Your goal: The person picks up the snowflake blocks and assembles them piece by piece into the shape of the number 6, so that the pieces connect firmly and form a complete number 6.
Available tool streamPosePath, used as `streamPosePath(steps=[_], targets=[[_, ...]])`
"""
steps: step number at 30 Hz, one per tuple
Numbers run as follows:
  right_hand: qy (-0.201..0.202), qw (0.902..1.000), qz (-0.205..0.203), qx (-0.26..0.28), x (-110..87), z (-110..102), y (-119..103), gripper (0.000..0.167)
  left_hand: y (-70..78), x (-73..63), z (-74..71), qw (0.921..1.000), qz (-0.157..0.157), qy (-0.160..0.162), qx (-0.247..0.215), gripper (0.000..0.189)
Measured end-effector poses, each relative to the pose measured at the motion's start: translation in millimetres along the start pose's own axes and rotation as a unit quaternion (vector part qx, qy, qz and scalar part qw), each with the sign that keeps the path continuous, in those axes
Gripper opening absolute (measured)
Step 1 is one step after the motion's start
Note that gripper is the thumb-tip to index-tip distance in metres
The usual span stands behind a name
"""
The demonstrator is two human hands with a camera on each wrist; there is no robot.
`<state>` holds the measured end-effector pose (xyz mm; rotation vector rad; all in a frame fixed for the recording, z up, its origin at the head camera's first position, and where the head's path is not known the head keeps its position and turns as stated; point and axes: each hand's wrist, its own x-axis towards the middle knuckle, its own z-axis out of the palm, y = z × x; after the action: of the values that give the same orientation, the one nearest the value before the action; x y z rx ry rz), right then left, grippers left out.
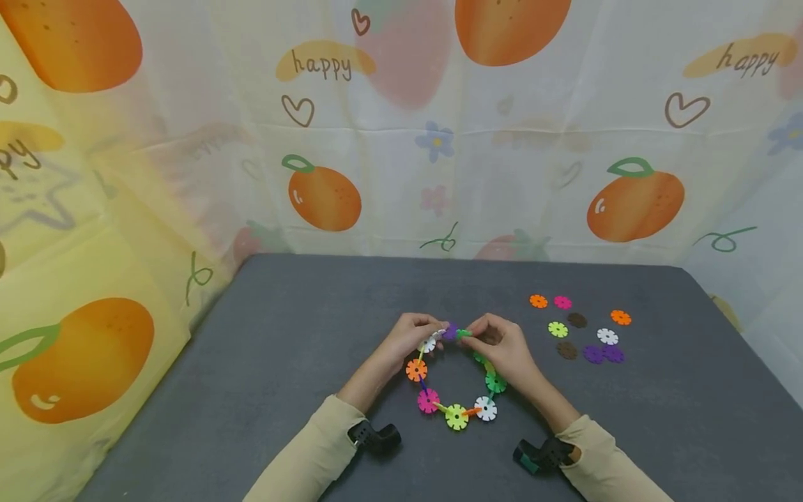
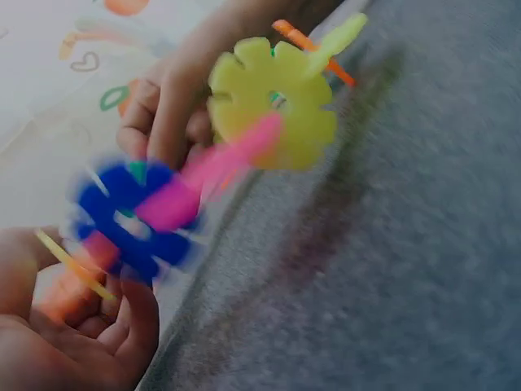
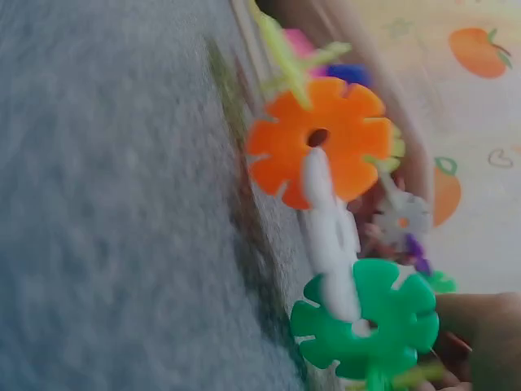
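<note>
Plastic flower-shaped discs, notched and mixed in colour, make up the chain (image 1: pixel 429 401), bent into a ring on the dark grey worktop (image 1: pixel 295 335). At the far side of the chain, the left hand (image 1: pixel 408 339) pinches it next to a purple disc (image 1: pixel 451 332); the right hand (image 1: pixel 507 348) pinches a green disc (image 1: pixel 463 334) just beside that purple one. Whether purple and green interlock there, I cannot tell from where I stand.

Obscured: the right hand covers part of the chain's far right stretch, and the left fingers partly hide the white disc (image 1: pixel 428 344). Both wrist views are blurred; a blue disc (image 2: pixel 134 220) on the chain has smeared edges. The beige sleeves (image 1: pixel 310 450) run out of sight on the near side of the chain.

Surroundings: well to the right of the chain lie nine loose discs (image 1: pixel 607 336): two orange, two brown, two purple, one pink, one lime, one white. The purple pair touch or overlap; which, cannot be made out. The right hand stands between them and the chain. Nearer than the chain, black wrist devices (image 1: pixel 376 438) project from both cuffs. Behind the chain hangs fruit-printed cloth (image 1: pixel 389 195).
</note>
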<state>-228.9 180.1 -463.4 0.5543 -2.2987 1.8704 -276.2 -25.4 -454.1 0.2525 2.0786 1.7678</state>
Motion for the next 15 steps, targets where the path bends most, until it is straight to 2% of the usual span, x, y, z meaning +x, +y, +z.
streamPosePath(steps=[6, 11, 15], targets=[[0.001, 0.9986, 0.039, 0.035, 2.8, 1.0, -1.0, 0.022, 1.7, 0.9, -4.7, 0.9994, -0.007, 0.003, -0.033, 0.030], [0.016, 0.9979, 0.042, 0.047, 1.2, -1.7, -1.2, 0.020, -0.9, 1.6, -7.7, 0.9988, -0.004, 0.015, -0.045, 0.030], [0.008, 0.9971, 0.046, 0.059, 0.1, -3.1, -1.5, 0.020, -2.3, 1.9, -7.9, 0.9992, -0.004, 0.006, -0.038, 0.030]])
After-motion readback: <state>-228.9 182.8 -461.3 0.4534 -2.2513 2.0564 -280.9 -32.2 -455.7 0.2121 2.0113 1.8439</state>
